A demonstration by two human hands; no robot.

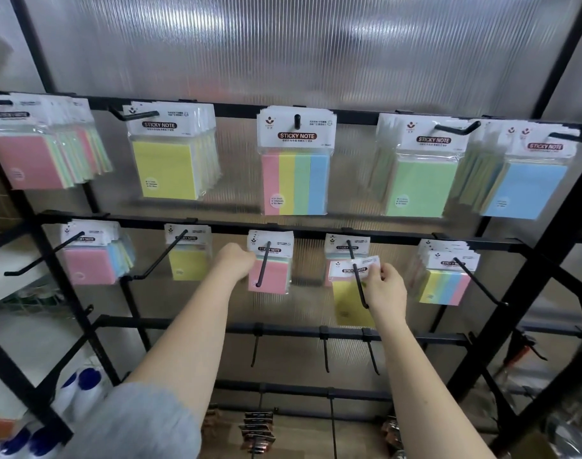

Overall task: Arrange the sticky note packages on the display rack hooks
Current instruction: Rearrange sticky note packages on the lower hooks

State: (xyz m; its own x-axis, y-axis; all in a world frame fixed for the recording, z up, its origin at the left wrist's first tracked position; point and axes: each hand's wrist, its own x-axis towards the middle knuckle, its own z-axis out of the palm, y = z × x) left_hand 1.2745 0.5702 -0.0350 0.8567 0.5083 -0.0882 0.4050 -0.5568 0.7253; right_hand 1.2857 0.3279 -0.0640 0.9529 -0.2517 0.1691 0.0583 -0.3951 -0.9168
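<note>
nearest the camera, two bare forearms reach up and away toward the middle row of the display rack (316,230), a grey sleeve at the left elbow. the right hand (387,288) pinches the white header card of a yellow sticky note package (352,293), thumb and fingers curled on the card's right edge, the wrist bent slightly inward. it holds the card there, by my reading, because the hole sits in the header and has to be lined up with the black hook (357,276) that crosses in front of it; whether the package is already threaded on the hook i cannot tell. the left hand (236,261) is at the neighbouring hook, knuckles toward the camera and fingers curled in against the left edge of a pink-fronted package (271,276) that hangs there; whether it grips or only steadies it is hidden by the hand's own back, so i cannot tell. probably it keeps that stack square while the other side works

behind the held package, more packages (347,248) hang on the same hook against the bar. farther up, the top row (296,160) hangs full and orderly. below the hands, three hooks (325,354) on the lower bar hang bare
</note>
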